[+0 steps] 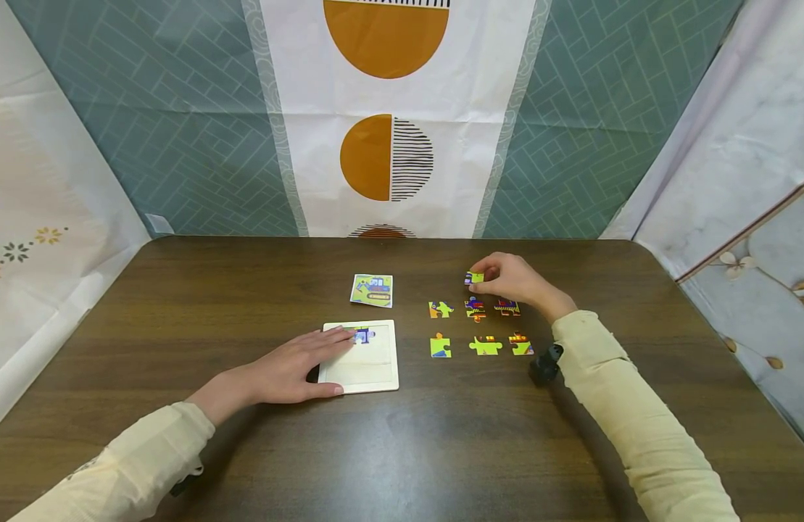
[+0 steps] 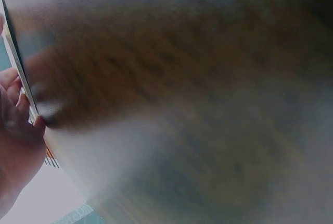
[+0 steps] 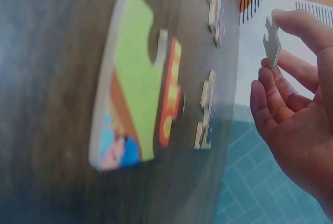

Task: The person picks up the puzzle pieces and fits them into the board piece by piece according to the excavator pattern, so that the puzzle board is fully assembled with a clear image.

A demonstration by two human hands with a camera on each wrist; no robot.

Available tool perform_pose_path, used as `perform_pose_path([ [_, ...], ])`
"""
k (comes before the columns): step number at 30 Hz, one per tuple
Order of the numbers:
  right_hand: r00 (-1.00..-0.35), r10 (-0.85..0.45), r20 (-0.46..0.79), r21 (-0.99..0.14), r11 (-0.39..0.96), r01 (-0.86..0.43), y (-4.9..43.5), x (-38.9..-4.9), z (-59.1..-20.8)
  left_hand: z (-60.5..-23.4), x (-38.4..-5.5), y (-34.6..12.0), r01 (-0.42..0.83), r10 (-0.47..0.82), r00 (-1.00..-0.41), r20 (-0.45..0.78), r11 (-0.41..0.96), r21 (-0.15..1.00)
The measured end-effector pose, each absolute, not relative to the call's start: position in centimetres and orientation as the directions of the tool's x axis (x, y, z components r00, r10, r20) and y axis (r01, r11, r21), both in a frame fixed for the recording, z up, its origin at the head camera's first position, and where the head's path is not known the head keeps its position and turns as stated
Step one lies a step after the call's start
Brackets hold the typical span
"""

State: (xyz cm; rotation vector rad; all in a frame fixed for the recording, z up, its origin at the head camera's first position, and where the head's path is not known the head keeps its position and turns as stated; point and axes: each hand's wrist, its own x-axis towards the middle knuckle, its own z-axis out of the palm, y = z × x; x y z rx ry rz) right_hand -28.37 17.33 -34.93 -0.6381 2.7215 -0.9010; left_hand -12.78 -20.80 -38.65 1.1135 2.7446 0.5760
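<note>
My right hand (image 1: 511,278) pinches a green and purple puzzle piece (image 1: 473,278) between thumb and fingers, above the back right of the table. The right wrist view shows that piece edge-on, lifted off the tabletop. With its fingers stretched out, my left hand (image 1: 296,367) rests on the left side of a white puzzle tray (image 1: 375,373). A blue and purple puzzle piece (image 1: 365,335) lies in the tray's upper part, beside the left fingertips. In the left wrist view, the left hand's fingers (image 2: 21,104) touch the tray's edge.
Several loose pieces lie in rows right of the tray, among them a green piece (image 1: 486,346) and a green-orange piece (image 1: 440,309). A picture card (image 1: 372,291) with a vehicle lies behind the tray. Fabric (image 1: 402,94) hangs beyond the table's back edge.
</note>
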Motion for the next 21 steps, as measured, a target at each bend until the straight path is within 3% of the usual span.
perform_pose_path([
  [9, -0.845, -0.535, -0.027, -0.599, 0.685, -0.415, 15.9, -27.8, -35.1, -38.6, -12.7, -20.8, 0.646, 0.693, -0.721, 0.032, 0.655, 0.392],
  [21, -0.832, -0.552, -0.045, -0.619, 0.669, -0.411, 14.2, -26.7, -34.8, -38.6, -12.7, -20.8, 0.636, 0.685, -0.728, 0.020, 0.664, 0.393],
])
